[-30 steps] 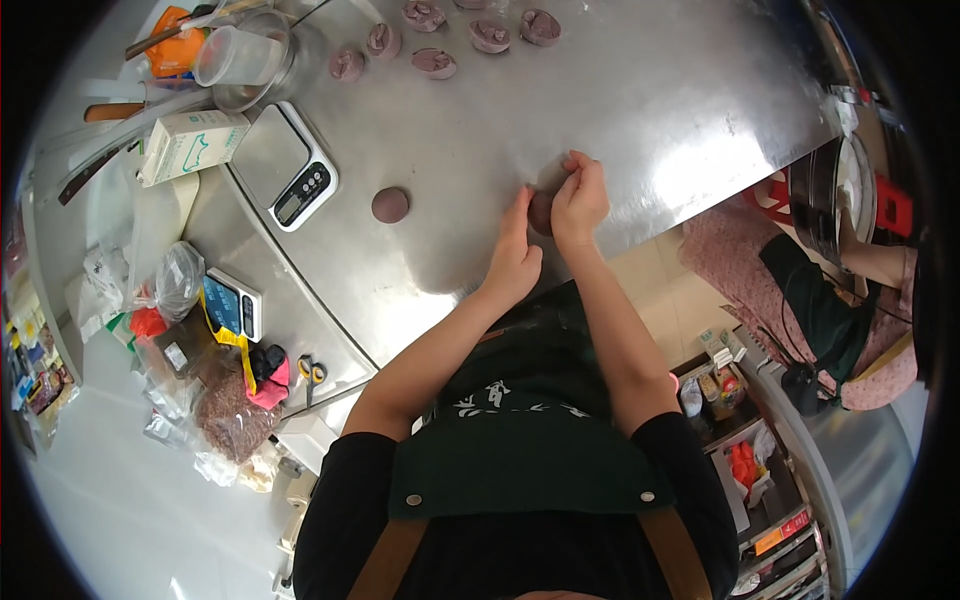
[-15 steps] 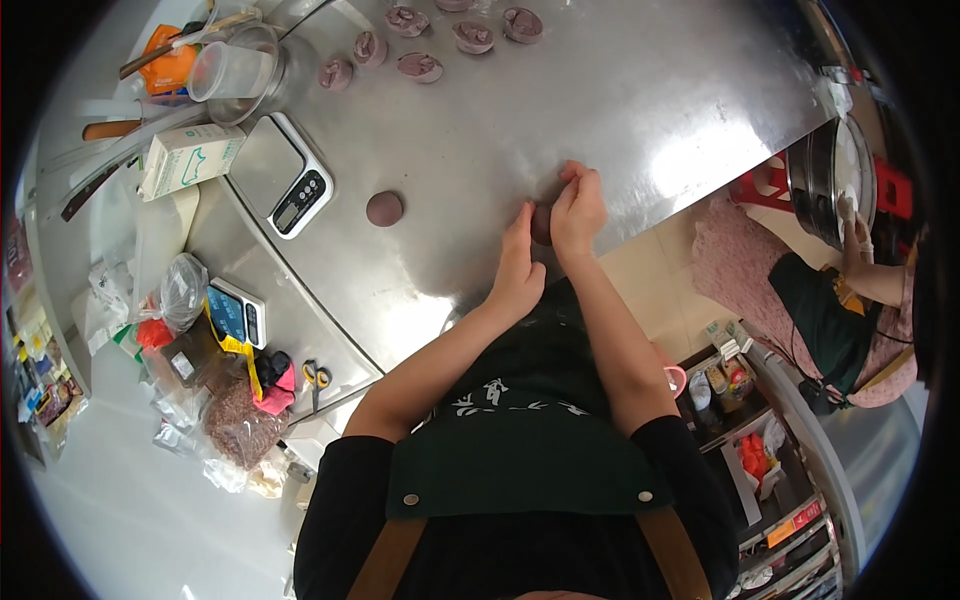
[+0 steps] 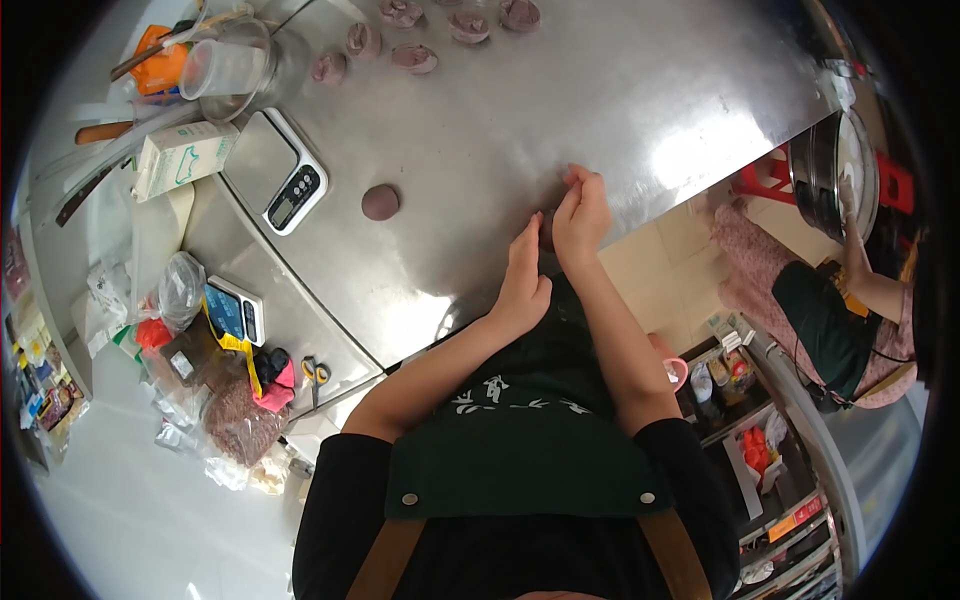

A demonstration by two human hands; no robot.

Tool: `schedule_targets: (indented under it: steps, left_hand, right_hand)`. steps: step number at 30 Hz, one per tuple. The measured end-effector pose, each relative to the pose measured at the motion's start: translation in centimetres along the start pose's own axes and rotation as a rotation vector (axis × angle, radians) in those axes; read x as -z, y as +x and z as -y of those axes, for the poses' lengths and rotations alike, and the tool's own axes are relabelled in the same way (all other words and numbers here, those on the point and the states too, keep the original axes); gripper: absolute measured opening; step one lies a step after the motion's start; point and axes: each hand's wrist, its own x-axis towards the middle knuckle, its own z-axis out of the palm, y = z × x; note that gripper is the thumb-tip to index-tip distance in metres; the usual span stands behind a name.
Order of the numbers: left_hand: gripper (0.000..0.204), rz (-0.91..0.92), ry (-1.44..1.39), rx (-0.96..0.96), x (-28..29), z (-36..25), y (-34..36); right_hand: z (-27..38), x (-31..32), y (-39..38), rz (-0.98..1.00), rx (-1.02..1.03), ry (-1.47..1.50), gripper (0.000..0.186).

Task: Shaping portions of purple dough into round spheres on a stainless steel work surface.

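Between my two cupped hands sits a purple dough ball (image 3: 546,236), mostly hidden by the fingers, at the steel table's near edge. My left hand (image 3: 524,285) presses against its left side with the fingers stretched forward. From the right, my right hand (image 3: 582,218) curves round the ball, its fingertips bent inward. To the left, a smooth round dough ball (image 3: 380,202) lies alone on the table, touched by neither hand. Farther off, several purple dough pieces (image 3: 414,59) with rough, folded tops stand in loose rows.
A kitchen scale (image 3: 283,180) is left of the lone ball, beside a carton (image 3: 184,158) and a clear plastic tub (image 3: 214,70). Scissors (image 3: 315,378), a second scale (image 3: 236,311) and bags crowd the lower left. At right, another person's arm (image 3: 858,262) reaches to a round metal vessel (image 3: 817,180).
My hands have shifted slightly round the dough ball, and less of it shows between them. The view has moved a little. At right, the other person's arm has moved slightly.
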Motion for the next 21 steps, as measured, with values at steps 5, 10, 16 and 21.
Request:
schedule_targets:
  steps: [5,10,16,21]
  left_hand:
    - [0.082,-0.001,0.006,-0.013,-0.6,-0.9,-1.4]
    - [0.083,-0.107,0.363,-0.062,-1.4,1.1,0.2]
    - [0.083,-0.192,0.536,-0.167,-2.4,2.1,1.5]
    - [0.075,-0.179,0.519,-0.217,-1.6,2.1,3.4]
  right_hand:
    - [-1.4,0.0,-1.0,-0.077,-0.02,-0.04,0.024]
    - [-2.7,0.3,-1.5,-0.098,-0.073,0.043,0.022]
    - [-4.3,3.3,-2.9,-0.077,-0.281,0.291,0.02]
    - [-5.1,6.0,-4.3,0.078,-0.41,0.34,0.017]
